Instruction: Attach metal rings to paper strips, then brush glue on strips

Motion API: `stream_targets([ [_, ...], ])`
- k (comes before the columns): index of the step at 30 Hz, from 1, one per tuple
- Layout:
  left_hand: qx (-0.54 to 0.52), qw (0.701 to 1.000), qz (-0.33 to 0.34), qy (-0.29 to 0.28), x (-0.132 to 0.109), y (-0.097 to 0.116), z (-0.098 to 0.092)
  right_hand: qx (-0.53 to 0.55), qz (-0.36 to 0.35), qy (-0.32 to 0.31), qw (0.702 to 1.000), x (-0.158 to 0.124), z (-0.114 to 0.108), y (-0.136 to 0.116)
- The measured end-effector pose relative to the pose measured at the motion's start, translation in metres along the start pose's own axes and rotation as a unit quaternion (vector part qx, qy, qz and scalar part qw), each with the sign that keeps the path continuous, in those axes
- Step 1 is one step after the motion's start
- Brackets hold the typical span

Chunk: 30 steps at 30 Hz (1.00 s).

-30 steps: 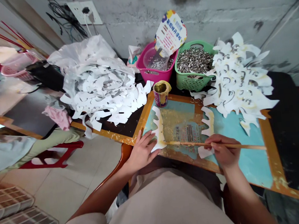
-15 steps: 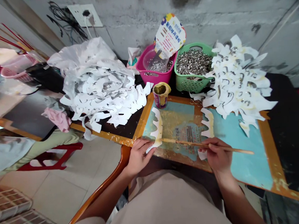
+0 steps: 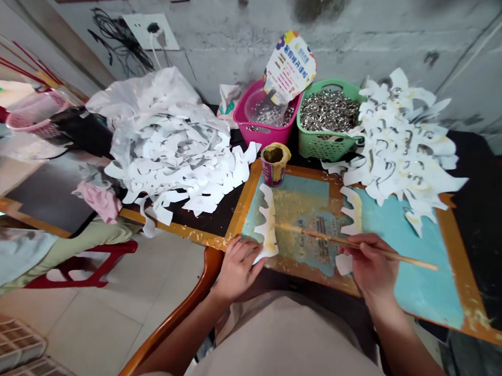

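Paper cutout (image 3: pixel 269 224) on the board (image 3: pixel 417 291), pinned at its lower end by the left hand (image 3: pixel 238 269), fingers spread; right hand (image 3: pixel 371 265) gripping a wooden stick (image 3: pixel 393 253). Risk: thin paper tearing or sliding under too hard a stroke.

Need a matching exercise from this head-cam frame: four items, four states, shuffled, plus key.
Items:
1. Green plastic basket
2. Thin wooden brush
3. Scalloped white paper strip
4. Printed cup crusted with yellow paste

States:
A. Standing at the far edge of the painted board
B. Held in the right hand
C. Filled with metal rings
D. Touched at its lower end by the left hand

Pairs: 1-C, 2-B, 3-D, 4-A
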<state>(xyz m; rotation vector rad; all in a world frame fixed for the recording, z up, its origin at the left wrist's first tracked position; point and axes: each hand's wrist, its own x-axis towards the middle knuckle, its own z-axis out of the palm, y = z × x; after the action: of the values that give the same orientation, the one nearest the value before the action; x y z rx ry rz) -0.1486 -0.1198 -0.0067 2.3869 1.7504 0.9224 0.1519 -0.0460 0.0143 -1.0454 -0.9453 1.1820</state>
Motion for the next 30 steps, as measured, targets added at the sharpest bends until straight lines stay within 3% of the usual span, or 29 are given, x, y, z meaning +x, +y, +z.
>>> stream_targets([
  [6, -0.010, 1.000, -0.002, 0.013, 0.002, 0.003, -0.003, -0.020, 0.024, -0.080, 0.996, -0.006, -0.006, 0.007],
  [15, -0.002, 0.998, 0.023, 0.055, 0.003, 0.007, -0.004, -0.086, 0.018, -0.067, 0.994, 0.000, 0.004, 0.013],
  [23, 0.042, 0.996, 0.063, 0.055, 0.001, 0.010, -0.004, -0.165, -0.061, -0.089, 0.980, -0.002, 0.017, 0.002],
  [27, 0.043, 0.996, 0.064, 0.054, 0.002, 0.012, -0.004, -0.191, -0.123, -0.057, 0.972, -0.001, 0.016, 0.002],
  [30, 0.044, 0.996, 0.060, 0.053, 0.001, 0.013, -0.003, -0.177, -0.183, 0.024, 0.967, 0.003, 0.017, 0.000],
])
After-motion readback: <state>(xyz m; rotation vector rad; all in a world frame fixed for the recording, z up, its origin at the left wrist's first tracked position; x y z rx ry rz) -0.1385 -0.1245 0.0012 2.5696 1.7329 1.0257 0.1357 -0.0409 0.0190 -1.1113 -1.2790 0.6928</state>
